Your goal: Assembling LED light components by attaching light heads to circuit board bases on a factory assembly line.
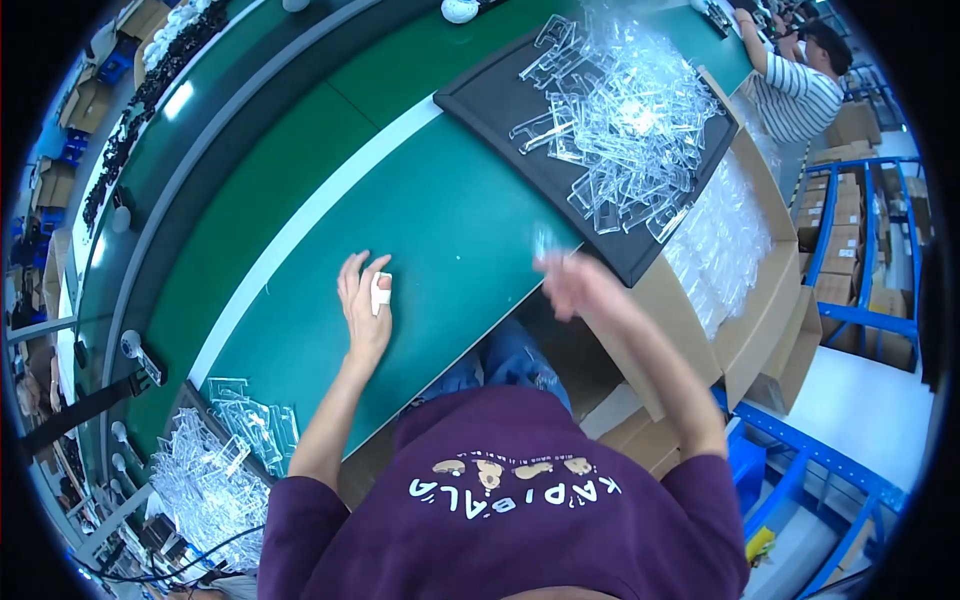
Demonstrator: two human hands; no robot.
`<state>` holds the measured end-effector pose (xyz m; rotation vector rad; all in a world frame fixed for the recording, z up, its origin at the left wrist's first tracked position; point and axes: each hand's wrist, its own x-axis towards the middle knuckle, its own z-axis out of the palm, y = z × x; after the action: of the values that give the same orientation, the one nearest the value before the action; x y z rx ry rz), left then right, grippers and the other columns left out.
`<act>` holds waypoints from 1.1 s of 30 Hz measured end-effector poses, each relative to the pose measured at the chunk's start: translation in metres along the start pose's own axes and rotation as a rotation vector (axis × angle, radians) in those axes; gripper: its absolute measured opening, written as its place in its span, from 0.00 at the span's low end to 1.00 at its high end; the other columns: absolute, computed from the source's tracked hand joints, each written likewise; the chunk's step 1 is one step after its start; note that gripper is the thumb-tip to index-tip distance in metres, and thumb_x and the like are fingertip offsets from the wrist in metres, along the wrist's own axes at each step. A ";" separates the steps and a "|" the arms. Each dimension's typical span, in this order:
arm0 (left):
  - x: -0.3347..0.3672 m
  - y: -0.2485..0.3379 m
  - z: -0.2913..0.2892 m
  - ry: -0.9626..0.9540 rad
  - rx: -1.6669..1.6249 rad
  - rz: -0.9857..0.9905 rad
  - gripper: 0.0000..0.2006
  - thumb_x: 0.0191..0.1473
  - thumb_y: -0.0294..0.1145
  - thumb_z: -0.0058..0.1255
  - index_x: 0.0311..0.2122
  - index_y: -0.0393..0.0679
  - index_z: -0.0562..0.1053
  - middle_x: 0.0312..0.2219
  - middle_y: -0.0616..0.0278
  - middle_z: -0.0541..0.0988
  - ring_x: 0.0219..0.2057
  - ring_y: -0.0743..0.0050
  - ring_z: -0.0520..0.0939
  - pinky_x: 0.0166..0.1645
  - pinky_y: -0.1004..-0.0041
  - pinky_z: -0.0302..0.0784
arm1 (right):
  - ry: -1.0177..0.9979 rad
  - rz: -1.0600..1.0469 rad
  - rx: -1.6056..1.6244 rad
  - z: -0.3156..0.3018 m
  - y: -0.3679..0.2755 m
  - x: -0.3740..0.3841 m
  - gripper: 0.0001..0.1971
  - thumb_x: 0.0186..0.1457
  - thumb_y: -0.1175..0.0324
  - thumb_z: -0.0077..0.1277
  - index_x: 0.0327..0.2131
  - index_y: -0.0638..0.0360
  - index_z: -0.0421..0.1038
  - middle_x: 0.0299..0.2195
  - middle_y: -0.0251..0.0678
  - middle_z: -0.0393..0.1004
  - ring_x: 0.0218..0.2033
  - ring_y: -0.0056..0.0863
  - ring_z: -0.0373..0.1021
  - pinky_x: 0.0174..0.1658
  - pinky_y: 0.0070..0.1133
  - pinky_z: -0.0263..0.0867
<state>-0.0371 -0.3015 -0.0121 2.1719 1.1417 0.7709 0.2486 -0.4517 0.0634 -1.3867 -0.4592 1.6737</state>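
My left hand hovers over the green tabletop, its fingers apart and nothing in them. White tape wraps one of its fingers. My right hand is smeared by motion at the table's near edge. A clear plastic piece, also blurred, shows at its fingertips; its exact shape cannot be made out. Beyond that hand, a black tray bears a heap of clear plastic pieces with bent, frame-like outlines.
An open cardboard box with clear plastic bags stands at the right. More clear pieces pile up at the lower left. A green conveyor belt curves along the far side. At the far right works another person near blue shelving.
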 end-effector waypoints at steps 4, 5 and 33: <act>0.013 -0.005 0.000 -0.060 0.349 0.141 0.20 0.53 0.43 0.45 0.49 0.46 0.66 0.50 0.48 0.62 0.54 0.49 0.61 0.57 0.55 0.52 | 0.112 -0.312 -0.565 0.009 -0.137 0.088 0.23 0.53 0.50 0.45 0.44 0.60 0.65 0.17 0.21 0.57 0.15 0.11 0.54 0.19 0.12 0.49; 0.023 -0.003 0.007 -0.082 0.433 0.195 0.22 0.52 0.44 0.46 0.50 0.46 0.65 0.52 0.47 0.60 0.55 0.48 0.60 0.58 0.53 0.50 | 0.143 -0.429 -0.632 -0.002 -0.158 0.122 0.22 0.52 0.51 0.47 0.43 0.59 0.66 0.17 0.22 0.60 0.15 0.11 0.54 0.19 0.12 0.50; 0.098 0.065 -0.024 0.628 -0.191 -0.084 0.48 0.32 0.43 0.67 0.56 0.36 0.52 0.52 0.50 0.58 0.53 0.57 0.62 0.56 0.66 0.58 | -0.237 -0.584 -0.705 0.149 -0.150 0.194 0.23 0.48 0.54 0.52 0.43 0.59 0.64 0.30 0.30 0.69 0.22 0.14 0.63 0.22 0.16 0.60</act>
<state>0.0265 -0.2436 0.0716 1.7513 1.3701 1.5204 0.1744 -0.1783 0.1061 -1.3301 -1.5418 1.2224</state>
